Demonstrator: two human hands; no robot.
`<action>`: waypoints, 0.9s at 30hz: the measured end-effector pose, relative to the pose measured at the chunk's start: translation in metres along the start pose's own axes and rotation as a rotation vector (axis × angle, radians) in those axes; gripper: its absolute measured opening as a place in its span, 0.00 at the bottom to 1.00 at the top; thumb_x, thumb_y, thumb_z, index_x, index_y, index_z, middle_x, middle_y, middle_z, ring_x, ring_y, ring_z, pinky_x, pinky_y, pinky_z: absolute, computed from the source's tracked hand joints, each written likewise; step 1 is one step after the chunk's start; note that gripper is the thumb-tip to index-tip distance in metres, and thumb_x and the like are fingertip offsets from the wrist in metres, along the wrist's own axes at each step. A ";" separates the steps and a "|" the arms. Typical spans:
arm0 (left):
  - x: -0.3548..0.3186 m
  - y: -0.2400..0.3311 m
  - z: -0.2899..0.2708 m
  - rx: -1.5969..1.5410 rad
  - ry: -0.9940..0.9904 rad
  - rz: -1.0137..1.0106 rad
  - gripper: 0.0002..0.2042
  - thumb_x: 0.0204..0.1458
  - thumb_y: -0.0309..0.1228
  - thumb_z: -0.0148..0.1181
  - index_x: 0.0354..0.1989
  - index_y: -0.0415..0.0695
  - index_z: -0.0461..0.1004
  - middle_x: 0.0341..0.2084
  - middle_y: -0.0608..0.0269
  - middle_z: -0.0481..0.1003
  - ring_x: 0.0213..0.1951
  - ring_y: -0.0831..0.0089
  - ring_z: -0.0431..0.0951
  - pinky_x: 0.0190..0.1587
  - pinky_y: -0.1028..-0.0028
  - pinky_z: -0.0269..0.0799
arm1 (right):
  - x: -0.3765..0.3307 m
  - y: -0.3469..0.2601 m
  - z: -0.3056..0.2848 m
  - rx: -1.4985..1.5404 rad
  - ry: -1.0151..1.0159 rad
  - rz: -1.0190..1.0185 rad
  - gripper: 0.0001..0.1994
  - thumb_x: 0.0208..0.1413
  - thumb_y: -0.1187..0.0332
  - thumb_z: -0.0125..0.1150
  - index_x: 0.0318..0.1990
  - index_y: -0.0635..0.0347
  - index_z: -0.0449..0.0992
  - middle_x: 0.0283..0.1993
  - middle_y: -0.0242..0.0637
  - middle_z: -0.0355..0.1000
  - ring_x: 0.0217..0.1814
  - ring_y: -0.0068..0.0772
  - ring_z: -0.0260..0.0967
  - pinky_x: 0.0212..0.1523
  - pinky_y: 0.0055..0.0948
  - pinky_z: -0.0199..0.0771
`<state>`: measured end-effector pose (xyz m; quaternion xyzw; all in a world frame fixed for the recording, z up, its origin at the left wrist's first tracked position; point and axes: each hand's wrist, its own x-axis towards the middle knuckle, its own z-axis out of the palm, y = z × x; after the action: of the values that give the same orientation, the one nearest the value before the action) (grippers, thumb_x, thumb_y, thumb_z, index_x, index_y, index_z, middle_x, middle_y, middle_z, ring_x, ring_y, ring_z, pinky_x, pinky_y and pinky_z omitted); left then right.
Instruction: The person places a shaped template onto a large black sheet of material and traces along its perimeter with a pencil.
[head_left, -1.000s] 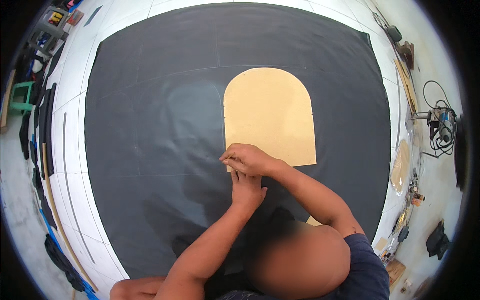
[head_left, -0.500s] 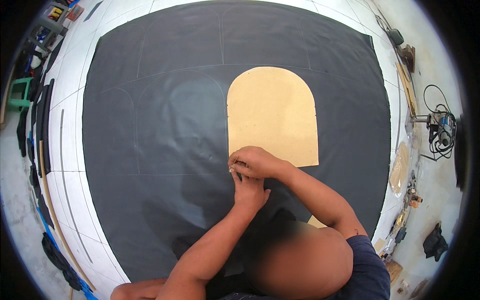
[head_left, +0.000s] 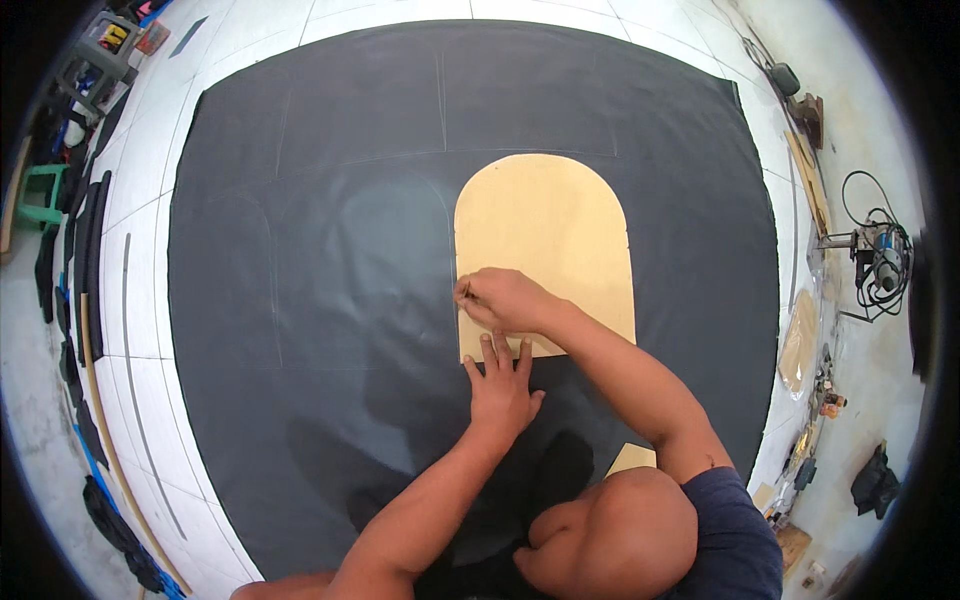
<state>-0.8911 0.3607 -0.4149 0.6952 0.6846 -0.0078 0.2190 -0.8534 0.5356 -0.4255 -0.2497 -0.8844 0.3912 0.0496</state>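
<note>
A tan cardboard pattern [head_left: 545, 220] with a rounded top and straight bottom lies flat on a large black sheet [head_left: 350, 250] that looks like vinyl or leather. Over the lower left side of the pattern, my right hand [head_left: 505, 300] is closed in a writing grip on a slim pen-like tool, mostly hidden by the fingers. My left hand [head_left: 503, 390] has its fingers spread, the tips pressing on the pattern's bottom edge and the palm over the black sheet. Thin pale outlines of similar arched shapes run across the sheet to the left and beyond the pattern.
White floor tiles [head_left: 140, 300] surround the sheet. A corded power tool [head_left: 885, 260] stands by the right wall. Dark rolls [head_left: 90, 250], a long wooden strip [head_left: 100, 400] and a green stool [head_left: 42, 195] are at the left. Another tan piece [head_left: 632, 458] lies near my knee.
My right hand has moved a little up along the pattern's left edge, away from the corner. My left hand's fingers have spread along the bottom edge. The view has tilted slightly.
</note>
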 end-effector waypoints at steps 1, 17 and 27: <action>0.000 -0.001 0.000 -0.005 0.009 -0.010 0.39 0.54 0.52 0.65 0.72 0.47 0.61 0.70 0.36 0.55 0.71 0.39 0.56 0.65 0.34 0.57 | 0.006 0.002 -0.005 0.016 0.013 0.011 0.10 0.63 0.63 0.57 0.43 0.60 0.78 0.39 0.44 0.79 0.44 0.50 0.76 0.47 0.45 0.76; 0.049 -0.007 -0.014 0.079 0.043 -0.068 0.29 0.55 0.31 0.60 0.68 0.56 0.67 0.42 0.64 0.66 0.44 0.67 0.73 0.31 0.69 0.83 | 0.054 0.032 -0.041 -0.019 0.152 0.041 0.10 0.65 0.64 0.57 0.45 0.61 0.76 0.38 0.44 0.80 0.42 0.48 0.78 0.45 0.43 0.77; 0.065 -0.025 -0.010 0.005 0.010 -0.017 0.28 0.54 0.38 0.66 0.65 0.59 0.69 0.69 0.48 0.59 0.61 0.54 0.69 0.53 0.57 0.77 | 0.079 0.051 -0.058 -0.039 0.210 0.116 0.12 0.65 0.63 0.56 0.46 0.61 0.76 0.38 0.45 0.80 0.41 0.49 0.79 0.44 0.44 0.77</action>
<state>-0.9135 0.4247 -0.4329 0.6899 0.6916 -0.0077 0.2137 -0.8856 0.6412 -0.4305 -0.3411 -0.8658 0.3478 0.1145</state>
